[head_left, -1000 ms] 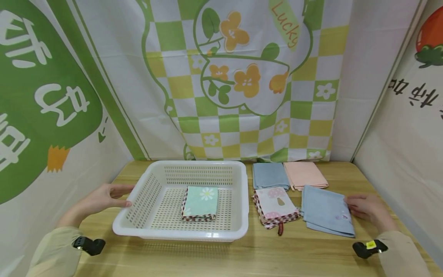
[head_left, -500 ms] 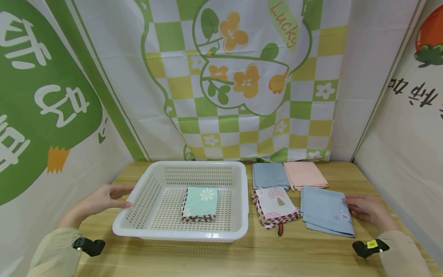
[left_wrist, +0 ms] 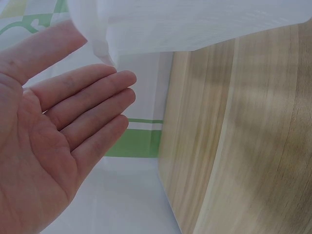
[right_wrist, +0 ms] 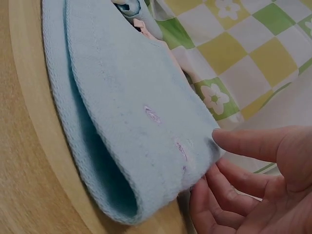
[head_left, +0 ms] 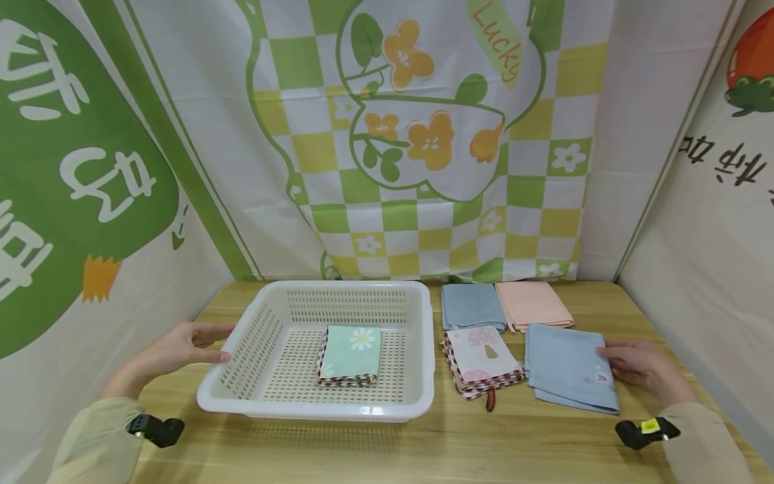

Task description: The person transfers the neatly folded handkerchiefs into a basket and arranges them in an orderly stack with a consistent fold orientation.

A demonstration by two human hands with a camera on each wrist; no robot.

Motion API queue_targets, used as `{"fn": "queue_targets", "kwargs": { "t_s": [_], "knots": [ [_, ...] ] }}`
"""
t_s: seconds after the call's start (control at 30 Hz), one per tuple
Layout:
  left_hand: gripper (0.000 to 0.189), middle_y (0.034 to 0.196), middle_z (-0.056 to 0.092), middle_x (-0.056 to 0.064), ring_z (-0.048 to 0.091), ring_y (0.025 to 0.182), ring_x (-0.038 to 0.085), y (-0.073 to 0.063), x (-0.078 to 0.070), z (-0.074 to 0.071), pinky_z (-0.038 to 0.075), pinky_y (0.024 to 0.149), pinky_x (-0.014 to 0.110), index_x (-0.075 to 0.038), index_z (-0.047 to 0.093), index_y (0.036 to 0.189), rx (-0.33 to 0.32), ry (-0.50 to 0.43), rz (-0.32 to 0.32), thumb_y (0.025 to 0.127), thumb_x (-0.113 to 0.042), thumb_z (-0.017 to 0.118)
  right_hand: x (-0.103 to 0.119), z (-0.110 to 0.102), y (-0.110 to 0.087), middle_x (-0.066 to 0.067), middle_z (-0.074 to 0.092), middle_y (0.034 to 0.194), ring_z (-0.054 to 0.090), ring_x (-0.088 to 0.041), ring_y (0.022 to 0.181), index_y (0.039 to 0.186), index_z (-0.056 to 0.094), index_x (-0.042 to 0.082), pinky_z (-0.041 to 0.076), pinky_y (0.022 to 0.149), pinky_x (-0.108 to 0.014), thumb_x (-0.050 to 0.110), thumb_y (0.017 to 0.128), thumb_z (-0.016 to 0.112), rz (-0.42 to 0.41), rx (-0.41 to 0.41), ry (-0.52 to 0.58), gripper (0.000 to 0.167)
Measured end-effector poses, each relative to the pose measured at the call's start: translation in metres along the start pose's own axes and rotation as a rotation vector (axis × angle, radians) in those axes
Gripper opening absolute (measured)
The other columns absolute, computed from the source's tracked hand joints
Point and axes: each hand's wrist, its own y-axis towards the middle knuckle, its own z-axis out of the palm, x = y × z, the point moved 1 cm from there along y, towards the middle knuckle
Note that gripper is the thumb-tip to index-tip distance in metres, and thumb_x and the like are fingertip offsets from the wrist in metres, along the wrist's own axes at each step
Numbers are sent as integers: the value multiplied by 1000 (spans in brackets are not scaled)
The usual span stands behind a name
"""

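A white plastic basket (head_left: 314, 409) stands on the table, holding a folded mint-green towel (head_left: 353, 353) with a daisy print and checked edging. At its left rim is my left hand (head_left: 175, 351); in the left wrist view the fingers lie straight, with thumb and index fingertip against the rim. On the right, my right hand (head_left: 643, 366) pinches the side edge of a folded light blue towel (head_left: 565, 366) with small purple embroidery. The thumb is on top and the fingers are partly hidden beneath. In the right wrist view this towel (right_wrist: 117, 87) has open layers.
A folded mushroom-print towel (head_left: 480, 356) with checked edging lies between the basket and the blue towel. Behind are a folded grey-blue towel (head_left: 471, 307) and a folded pink towel (head_left: 533, 306). Printed curtains (head_left: 435, 222) enclose the wooden table (head_left: 459, 450) at the back and sides.
My right hand and the edge of the light blue towel have shifted very slightly left. The left hand and the basket have stayed in place.
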Motion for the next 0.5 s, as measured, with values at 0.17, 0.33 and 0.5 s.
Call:
{"fn": "queue_targets", "kwargs": {
  "t_s": [0.17,0.33,0.5],
  "knots": [
    [71,139,45,29,42,125,53,0,0,0,44,96,59,6,42,139,-3,-4,9,85,-32,70,-1,0,1,13,61,75,58,-5,71,137,31,-16,55,67,-25,20,85,71,-1,14,-21,75],
    [71,138,46,29,43,125,52,-1,0,0,44,95,59,6,42,138,-13,-8,12,85,-32,70,-2,0,3,11,61,79,59,-7,74,140,26,-15,56,69,-29,25,85,71,0,11,-65,82],
    [72,139,46,29,43,125,52,0,1,0,44,95,59,5,43,138,-10,-3,1,85,-33,71,-2,2,2,11,63,78,60,-7,73,138,30,-15,56,68,-30,24,86,70,-3,16,-56,76]
  ]
}}
